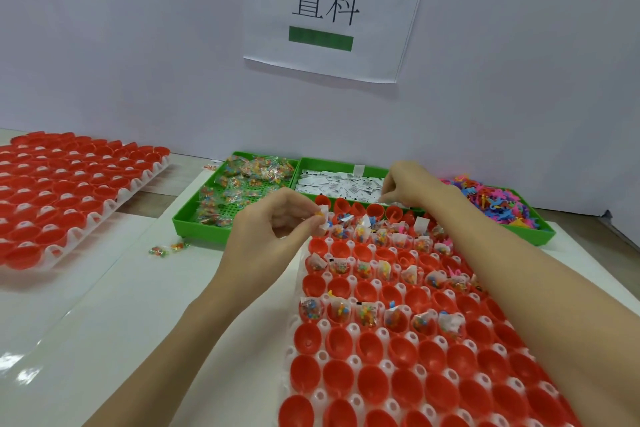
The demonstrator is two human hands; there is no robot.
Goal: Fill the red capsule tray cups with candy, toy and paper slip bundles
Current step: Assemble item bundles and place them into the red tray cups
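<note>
Left hand [277, 222] pinches a small bundle [322, 217] of white slip and something orange between thumb and fingertips, just above the far left corner of the red cup tray [346, 374]. Right hand [412, 187] reaches over the tray's far edge to the slips [341, 184] in the middle green bin [311, 163], fingers curled down; whether it grips one, I cannot tell. Three rows of the tray hold filled cups, alternating with empty rows. Candy packets [239, 180] lie in the left bin, bright toys [491, 199] in the right one. A second cup tray [62, 191] sits far left. Two stray packets [168, 249] lie on the table [138, 305].
</note>
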